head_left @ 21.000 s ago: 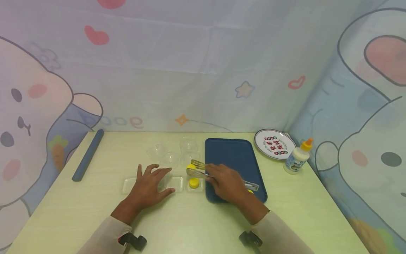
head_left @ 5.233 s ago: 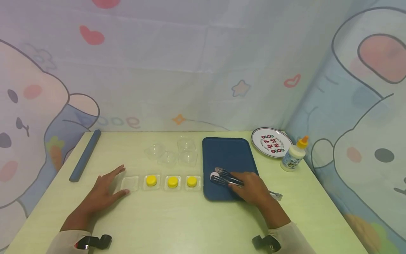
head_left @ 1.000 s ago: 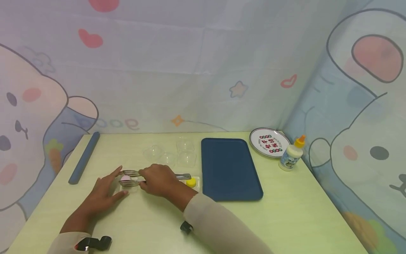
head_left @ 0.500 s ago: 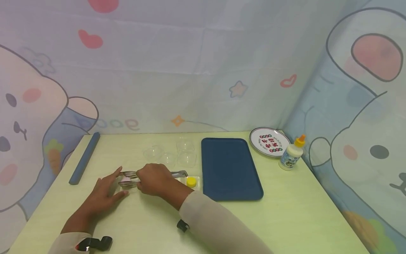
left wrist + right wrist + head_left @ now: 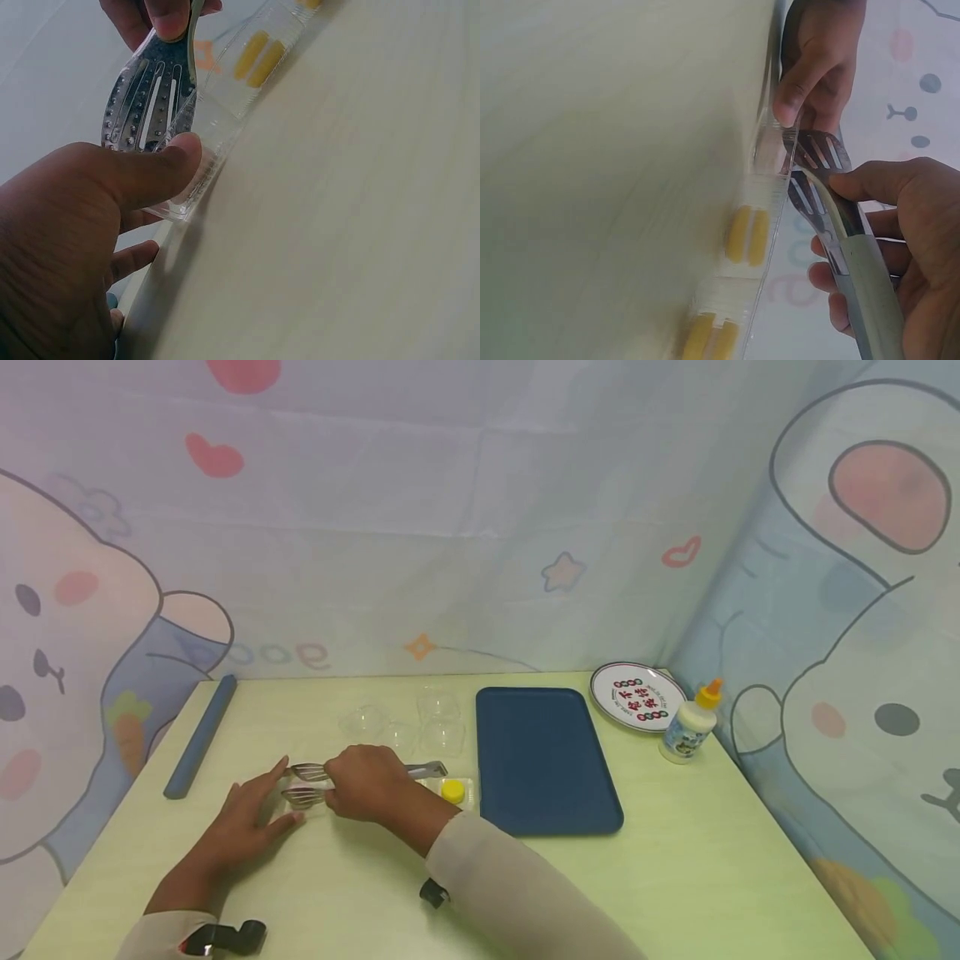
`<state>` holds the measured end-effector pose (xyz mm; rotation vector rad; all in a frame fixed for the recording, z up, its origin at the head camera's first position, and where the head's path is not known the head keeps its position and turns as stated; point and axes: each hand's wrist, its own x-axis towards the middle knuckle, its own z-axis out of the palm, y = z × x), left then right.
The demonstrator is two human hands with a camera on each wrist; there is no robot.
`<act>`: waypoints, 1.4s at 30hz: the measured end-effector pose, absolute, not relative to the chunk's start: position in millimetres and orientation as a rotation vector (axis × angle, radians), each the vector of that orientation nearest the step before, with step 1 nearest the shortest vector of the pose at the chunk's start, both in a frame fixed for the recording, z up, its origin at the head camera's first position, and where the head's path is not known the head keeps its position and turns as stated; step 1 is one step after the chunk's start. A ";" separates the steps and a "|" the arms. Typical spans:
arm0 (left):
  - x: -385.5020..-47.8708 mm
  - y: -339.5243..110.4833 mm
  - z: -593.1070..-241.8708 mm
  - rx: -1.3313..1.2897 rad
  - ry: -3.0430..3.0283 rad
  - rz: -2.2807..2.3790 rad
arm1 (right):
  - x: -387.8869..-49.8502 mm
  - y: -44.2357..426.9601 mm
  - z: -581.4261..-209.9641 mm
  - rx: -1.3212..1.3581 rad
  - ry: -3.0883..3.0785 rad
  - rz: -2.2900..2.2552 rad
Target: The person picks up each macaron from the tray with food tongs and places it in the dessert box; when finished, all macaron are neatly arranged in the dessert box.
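My right hand (image 5: 367, 783) grips metal slotted tongs (image 5: 307, 797), whose two tips stand apart over the leftmost clear plastic box (image 5: 217, 127). Inside that box is a pale pink macaron (image 5: 771, 150), mostly hidden by the tongs and seen blurred through the plastic. My left hand (image 5: 243, 822) holds the same box by its edges between thumb and fingers. Alongside it, in a row, stand more clear boxes with a yellow macaron in each; one yellow macaron (image 5: 452, 791) shows past my right forearm, and another yellow macaron (image 5: 748, 236) appears in the right wrist view.
Several clear domed lids (image 5: 441, 735) lie behind the row. To the right is a dark blue tray (image 5: 547, 760), bare on top. A printed plate (image 5: 637, 696) and a white bottle with an orange cap (image 5: 688, 727) stand beyond it. A grey-blue bar (image 5: 201, 739) lies at far left.
Since the earlier frames, yellow macarons have come to fill the row, and the pale macaron went from tray to leftmost box in the tongs. Just now the tongs' tips have spread apart.
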<state>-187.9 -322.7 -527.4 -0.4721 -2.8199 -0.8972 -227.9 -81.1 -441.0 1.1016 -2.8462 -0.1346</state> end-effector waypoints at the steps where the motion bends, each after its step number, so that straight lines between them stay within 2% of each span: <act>1: -187.1 -322.4 -527.2 -0.472 -2.818 -0.899 | -227.7 -80.1 -441.5 1.102 -2.849 -0.125; 12: -185.7 -322.7 -525.8 -0.477 -2.815 -0.886 | -225.9 -53.7 -440.3 1.026 -2.842 0.081; 42: -186.3 -322.1 -527.7 -0.486 -2.807 -0.901 | -223.3 82.7 -458.7 0.780 -2.746 0.568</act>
